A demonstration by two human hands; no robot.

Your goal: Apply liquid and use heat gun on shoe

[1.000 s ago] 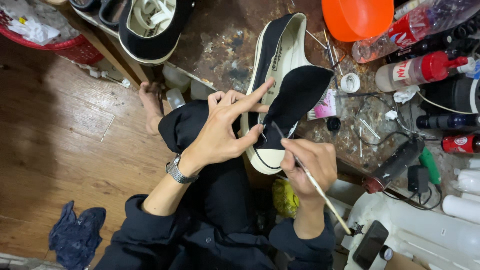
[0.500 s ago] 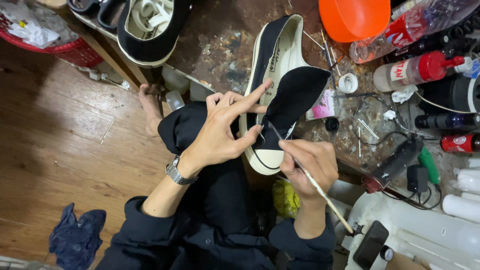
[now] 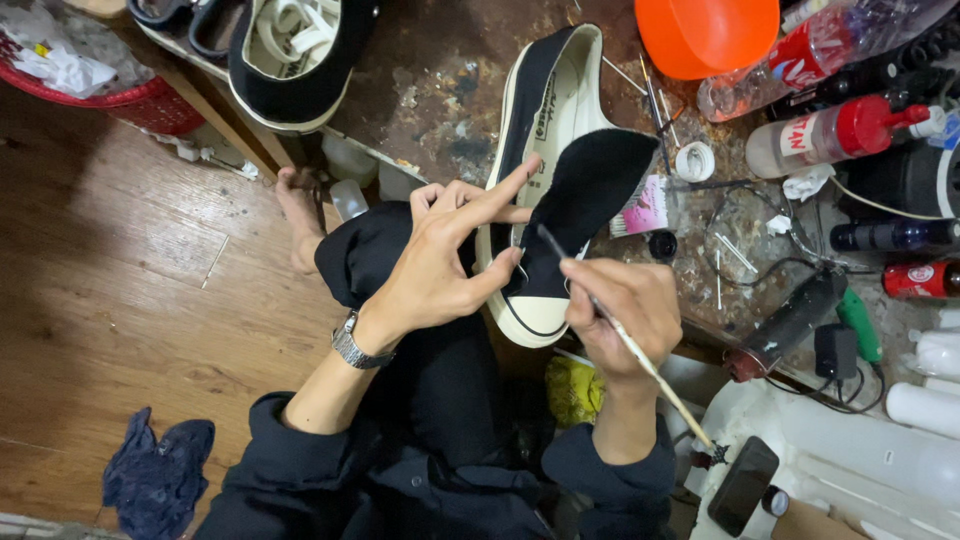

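A black canvas sneaker (image 3: 560,160) with a cream sole and white toe cap lies on the stained workbench (image 3: 440,90), toe toward me, its tongue folded out to the right. My left hand (image 3: 450,260) steadies the shoe's side, index finger stretched along the upper, thumb pressed near the toe cap. My right hand (image 3: 620,310) pinches a thin paintbrush (image 3: 640,350); its tip touches the black fabric just above the toe cap. A metal watch (image 3: 355,345) sits on my left wrist.
A second black sneaker (image 3: 300,60) rests at the bench's top left. An orange bowl (image 3: 705,35), plastic bottles (image 3: 830,140), cables and a dark tool (image 3: 790,325) crowd the right side. A red basket (image 3: 120,95), a blue rag (image 3: 155,475) and a phone (image 3: 742,485) lie around.
The view has shifted slightly; both hands stay on the shoe, with the brush tip still at the fabric near the toe cap.
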